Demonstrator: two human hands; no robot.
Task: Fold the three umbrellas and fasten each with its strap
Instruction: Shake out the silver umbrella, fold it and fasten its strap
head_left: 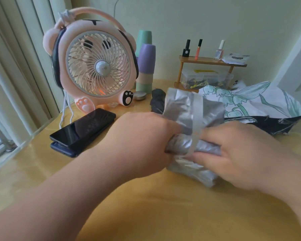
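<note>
A silver-grey umbrella [193, 119] lies bunched on the yellow table, its pale strap [196, 119] running down across the folds. My left hand [141, 143] grips the rolled fabric from the left. My right hand [238, 153] holds it from the right, with the thumb and fingers around the strap's lower end. Behind it lies a dark folded umbrella [157, 101]. To the right spreads a white umbrella with green flowers [250, 101], with black fabric along its near edge. Both hands are motion-blurred.
A pink bear-shaped fan [96, 66] stands at the back left, with two stacked phones [82, 131] in front of it. Stacked pastel cups [145, 66], a small metal tin [140, 95] and a wooden shelf [210, 61] with nail polish bottles line the wall.
</note>
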